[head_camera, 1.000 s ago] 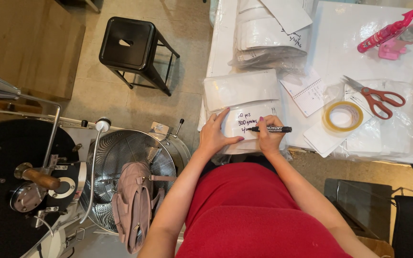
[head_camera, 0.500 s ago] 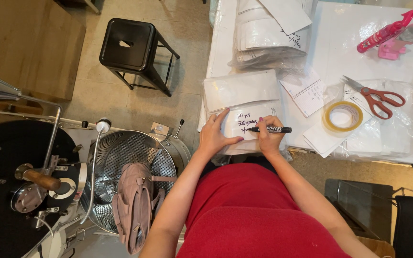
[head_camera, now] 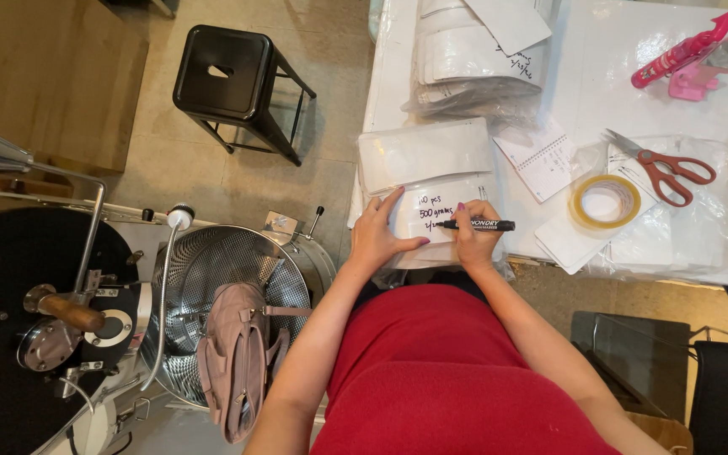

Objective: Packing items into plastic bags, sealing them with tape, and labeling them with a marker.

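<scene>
The right hand (head_camera: pixel 475 240) pinches a black marker (head_camera: pixel 475 225) over a white pouch (head_camera: pixel 440 221) at the table's (head_camera: pixel 600 59) near left edge; the left hand (head_camera: pixel 378 236) presses it flat, fingers spread. More white pouches (head_camera: pixel 465 59) are stacked farther back.

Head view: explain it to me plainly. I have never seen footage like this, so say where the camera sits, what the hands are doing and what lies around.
The camera sits on a person's head and looks straight down over their red top. The left hand presses flat on a white bag. The right hand holds a black marker with its tip on the bag. On the white table lie scissors, a tape roll and stacked bags. Left, on the floor, stand a black stool and a metal drum.
</scene>
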